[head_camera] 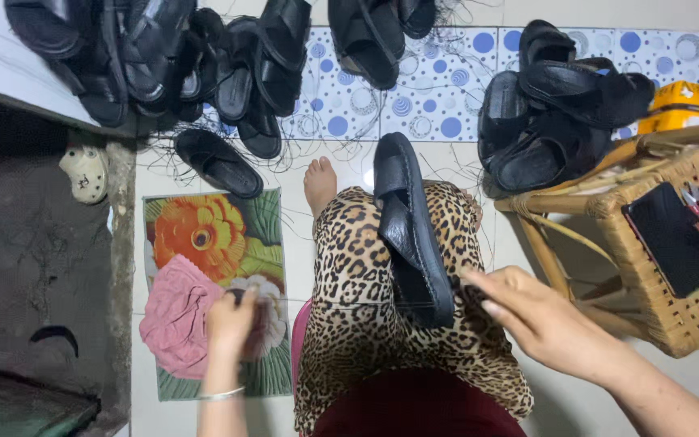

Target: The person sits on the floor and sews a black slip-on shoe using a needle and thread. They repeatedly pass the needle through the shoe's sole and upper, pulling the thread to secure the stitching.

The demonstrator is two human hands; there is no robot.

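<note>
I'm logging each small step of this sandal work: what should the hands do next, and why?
Probably bring the left hand back to steady the black sandal. The sandal lies loose on the leopard-print lap, the right hand touches only its near end, and the left hand is away over the pink cloth, seemingly pinching something too small to identify.

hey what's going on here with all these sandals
A person sits on the floor with a black sandal lying on their leopard-print lap. Their right hand reaches toward its heel end; their left hand is down over a pink cloth on a flowered mat. More black sandals are heaped around.
</note>
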